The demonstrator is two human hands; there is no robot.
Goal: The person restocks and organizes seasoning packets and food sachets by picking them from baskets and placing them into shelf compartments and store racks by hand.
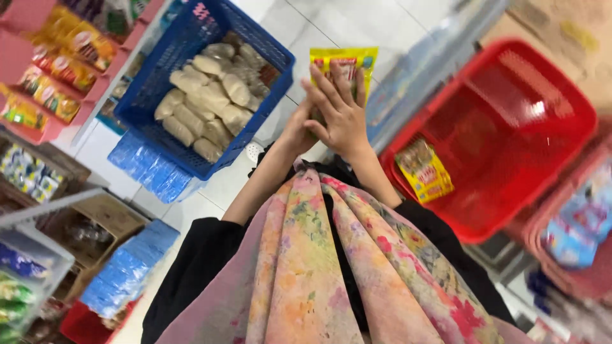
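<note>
Both my hands hold one yellow and green snack packet (345, 64) up in front of my chest. My right hand (341, 114) lies flat over the packet's front, fingers spread upward. My left hand (297, 130) grips it from behind and below, mostly hidden by the right hand. Only the packet's top edge shows above my fingers. A flowered pink and yellow scarf (331, 267) hangs down my front over black sleeves.
A blue basket (159, 76) of pale cloudy bags stands at upper left. A red basket (510, 127) with one yellow packet (424, 169) sits at right. Pink shelves (25, 48) of snack bags line the left, with blue stacked packs (127, 271) on the white tiled floor.
</note>
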